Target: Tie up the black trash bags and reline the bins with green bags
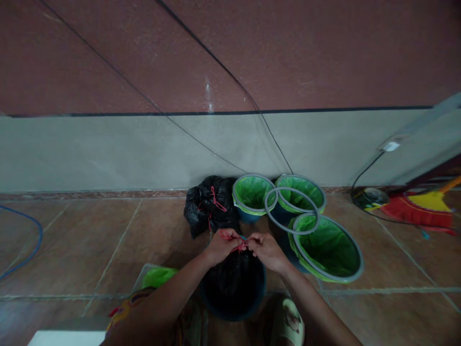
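My left hand (225,246) pinches the red drawstring (240,247) of a black garbage bag (232,274). Close against it, my right hand (264,247) has its fingers closed on the same red string. The bag's gathered top hangs below my hands, its lower part inside a dark blue bin (234,315) between my feet. Whether the string is knotted is too small to tell. Just beyond, several tied black bags (212,202) with red strings lean by the wall.
Green-lined bins (254,192) stand at centre right, with a loose grey ring (275,223) across two rims. A clear container (142,278) with green plastic sits left of the bin. Red and yellow cloth (418,209) and a black cable (363,170) lie right; a blue hose (38,240) lies left.
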`<state>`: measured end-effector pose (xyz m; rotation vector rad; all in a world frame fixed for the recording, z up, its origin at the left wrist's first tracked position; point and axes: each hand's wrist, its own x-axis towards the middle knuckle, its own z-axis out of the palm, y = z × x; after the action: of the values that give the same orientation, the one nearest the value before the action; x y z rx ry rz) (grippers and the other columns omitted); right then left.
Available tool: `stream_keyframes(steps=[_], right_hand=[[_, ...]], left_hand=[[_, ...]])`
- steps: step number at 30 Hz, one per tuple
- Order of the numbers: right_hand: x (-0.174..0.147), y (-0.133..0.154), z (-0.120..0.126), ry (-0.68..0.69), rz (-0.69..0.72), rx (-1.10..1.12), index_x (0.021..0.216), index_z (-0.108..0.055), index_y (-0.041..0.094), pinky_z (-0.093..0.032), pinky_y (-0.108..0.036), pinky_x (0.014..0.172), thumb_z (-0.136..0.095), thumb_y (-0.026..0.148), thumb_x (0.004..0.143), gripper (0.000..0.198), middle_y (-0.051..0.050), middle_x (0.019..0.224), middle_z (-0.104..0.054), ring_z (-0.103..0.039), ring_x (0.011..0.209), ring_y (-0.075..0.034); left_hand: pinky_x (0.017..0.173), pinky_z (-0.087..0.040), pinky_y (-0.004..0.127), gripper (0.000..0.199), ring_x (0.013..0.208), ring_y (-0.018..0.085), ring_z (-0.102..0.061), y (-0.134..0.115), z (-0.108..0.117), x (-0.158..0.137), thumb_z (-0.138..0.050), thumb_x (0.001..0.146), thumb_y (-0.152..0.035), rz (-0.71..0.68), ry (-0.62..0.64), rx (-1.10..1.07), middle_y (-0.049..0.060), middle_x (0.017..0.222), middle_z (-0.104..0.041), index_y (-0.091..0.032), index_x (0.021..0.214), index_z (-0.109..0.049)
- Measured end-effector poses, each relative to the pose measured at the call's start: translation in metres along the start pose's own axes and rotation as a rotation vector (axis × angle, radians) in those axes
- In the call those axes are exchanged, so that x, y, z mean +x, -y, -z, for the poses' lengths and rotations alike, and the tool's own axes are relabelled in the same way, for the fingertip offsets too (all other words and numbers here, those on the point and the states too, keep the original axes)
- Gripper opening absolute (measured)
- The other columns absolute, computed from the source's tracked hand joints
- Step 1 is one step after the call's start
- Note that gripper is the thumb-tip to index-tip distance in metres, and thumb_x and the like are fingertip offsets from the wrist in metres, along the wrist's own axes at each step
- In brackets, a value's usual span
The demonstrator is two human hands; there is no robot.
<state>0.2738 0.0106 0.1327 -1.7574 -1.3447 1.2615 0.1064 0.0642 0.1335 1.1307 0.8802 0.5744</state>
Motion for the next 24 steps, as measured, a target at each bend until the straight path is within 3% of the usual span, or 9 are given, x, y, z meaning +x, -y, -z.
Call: stream_keyframes(steps=[3, 11, 19, 24], right_hand=[[-0.001, -0.001, 0.002, -0.016, 0.005, -0.048, 0.064, -0.059, 0.021, -0.039, -0.024, 0.055, -0.047, 0.032, 0.075, 0.020, 0.002, 0.056, -0.054, -0.051, 0.053, -0.012], [-0.005, 0.006, 0.009, 0.004, -0.033, -0.213, 0.066, -0.058, 0.020, -0.035, -0.024, 0.057, -0.046, 0.028, 0.077, 0.019, 0.001, 0.059, -0.055, -0.054, 0.058, -0.013], [-0.008, 0.018, 0.011, -0.025, 0.002, -0.477, 0.073, -0.069, 0.017, -0.032, -0.027, 0.061, -0.048, 0.024, 0.081, 0.024, -0.004, 0.066, -0.065, -0.054, 0.063, -0.014], [-0.010, 0.018, 0.011, 0.043, 0.005, -0.413, 0.065, -0.065, 0.019, -0.034, -0.027, 0.060, -0.047, 0.022, 0.081, 0.024, -0.003, 0.061, -0.064, -0.057, 0.059, -0.014]], left_hand=[[0.068, -0.050, 0.024, 0.014, 0.065, 0.013, -0.066, -0.001, 0.005, 0.002, -0.068, 0.074, -0.027, -0.016, -0.025, 0.120, 0.003, 0.069, -0.073, -0.015, 0.067, -0.065], [0.070, -0.051, 0.026, 0.012, 0.068, 0.014, -0.066, 0.004, 0.013, 0.004, -0.060, 0.081, -0.023, -0.028, -0.086, 0.347, 0.001, 0.069, -0.071, -0.017, 0.071, -0.062], [0.071, -0.057, 0.032, 0.018, 0.064, 0.015, -0.068, 0.010, 0.010, 0.005, -0.063, 0.082, -0.031, 0.021, -0.039, 0.098, -0.001, 0.067, -0.068, -0.020, 0.073, -0.051], [0.069, -0.052, 0.029, 0.021, 0.061, 0.015, -0.066, -0.003, 0.005, 0.000, -0.064, 0.080, -0.034, -0.015, -0.042, 0.039, -0.001, 0.061, -0.066, -0.020, 0.070, -0.051]])
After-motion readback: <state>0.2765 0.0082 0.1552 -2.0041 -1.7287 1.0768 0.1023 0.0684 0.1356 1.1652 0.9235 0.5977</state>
